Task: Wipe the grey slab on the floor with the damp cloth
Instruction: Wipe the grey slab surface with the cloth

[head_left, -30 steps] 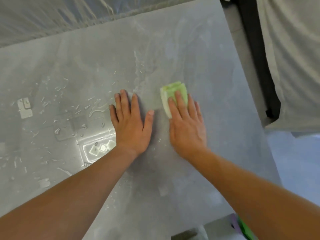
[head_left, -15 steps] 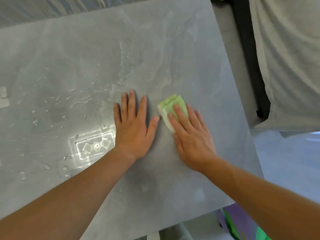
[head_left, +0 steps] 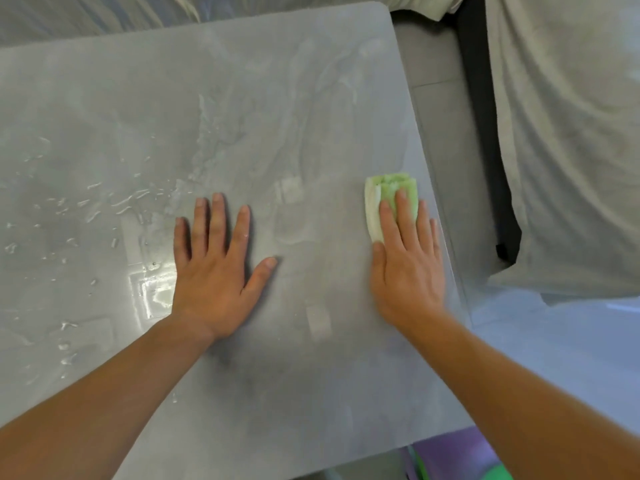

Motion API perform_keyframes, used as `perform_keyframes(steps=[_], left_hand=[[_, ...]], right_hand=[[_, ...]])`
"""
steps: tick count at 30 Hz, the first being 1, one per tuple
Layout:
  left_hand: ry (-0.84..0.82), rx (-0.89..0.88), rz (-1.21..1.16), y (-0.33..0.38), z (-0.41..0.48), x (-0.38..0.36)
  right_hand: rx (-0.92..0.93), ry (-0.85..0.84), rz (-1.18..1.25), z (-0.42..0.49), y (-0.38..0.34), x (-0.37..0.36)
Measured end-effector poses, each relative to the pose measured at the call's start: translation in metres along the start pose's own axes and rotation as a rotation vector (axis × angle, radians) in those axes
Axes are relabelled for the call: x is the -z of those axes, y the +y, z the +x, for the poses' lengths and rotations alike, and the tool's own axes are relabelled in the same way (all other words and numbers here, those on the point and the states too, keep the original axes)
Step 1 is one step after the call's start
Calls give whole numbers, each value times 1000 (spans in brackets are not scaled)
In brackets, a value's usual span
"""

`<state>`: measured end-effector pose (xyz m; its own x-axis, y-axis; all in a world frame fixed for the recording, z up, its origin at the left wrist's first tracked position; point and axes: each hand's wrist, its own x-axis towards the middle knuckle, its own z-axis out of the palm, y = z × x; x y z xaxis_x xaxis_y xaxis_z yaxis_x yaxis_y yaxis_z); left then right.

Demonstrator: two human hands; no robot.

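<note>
The grey slab [head_left: 277, 98] fills most of the view, with water droplets and wet glare on its left part. A folded green and white cloth [head_left: 384, 192] lies near the slab's right edge. My right hand [head_left: 407, 268] presses flat on the cloth with straight fingers, covering its near half. My left hand [head_left: 218, 271] rests flat on the slab with fingers spread, well left of the cloth and beside the wet patch.
A pale grey fabric sheet [head_left: 561, 133] lies to the right of the slab, with a dark gap [head_left: 485, 133] along it. Clear plastic sheeting [head_left: 86, 12] runs behind the slab. Purple and green items [head_left: 457, 462] show under the slab's near right corner.
My right hand has slid the cloth rightward, from beside my left hand to near the slab's right edge. The left hand has stayed planted flat.
</note>
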<state>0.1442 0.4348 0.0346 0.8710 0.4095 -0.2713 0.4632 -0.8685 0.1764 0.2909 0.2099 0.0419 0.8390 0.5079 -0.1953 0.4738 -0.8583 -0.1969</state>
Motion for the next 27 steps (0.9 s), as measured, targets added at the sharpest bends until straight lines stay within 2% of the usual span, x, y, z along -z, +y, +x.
perform_keyframes(steps=[2, 6, 9, 11, 14, 16, 17, 19, 22, 23, 24, 27], left_hand=[[-8, 4, 3, 0, 0, 1], [-21, 11, 28, -1, 0, 1], [-18, 10, 39, 0, 0, 0], [-16, 12, 31, 0, 0, 1], [-12, 3, 34, -1, 0, 1], [-16, -3, 19, -2, -1, 0], [-16, -6, 3, -3, -1, 0], [-13, -15, -77, -6, -1, 3], [42, -8, -289, -11, -5, 13], [72, -3, -323, -13, -8, 16], [101, 2, -322, -15, -12, 18], [96, 56, -275, -16, -32, 21]], right_hand=[[41, -25, -9, 16, 12, 3], [-85, 41, 42, 74, 7, 11], [-96, 72, 86, 58, -3, 7], [22, 72, 75, 12, -9, -2], [372, -33, -13, -63, -17, -19], [516, -67, -34, -59, -11, -19], [526, -53, -44, -43, -12, -17], [403, -5, -50, -1, -23, -12], [62, 68, 59, 32, -62, -13], [48, 84, 69, 25, -76, -16], [116, 83, 57, 9, -87, -23], [499, -25, -11, -63, -98, -40]])
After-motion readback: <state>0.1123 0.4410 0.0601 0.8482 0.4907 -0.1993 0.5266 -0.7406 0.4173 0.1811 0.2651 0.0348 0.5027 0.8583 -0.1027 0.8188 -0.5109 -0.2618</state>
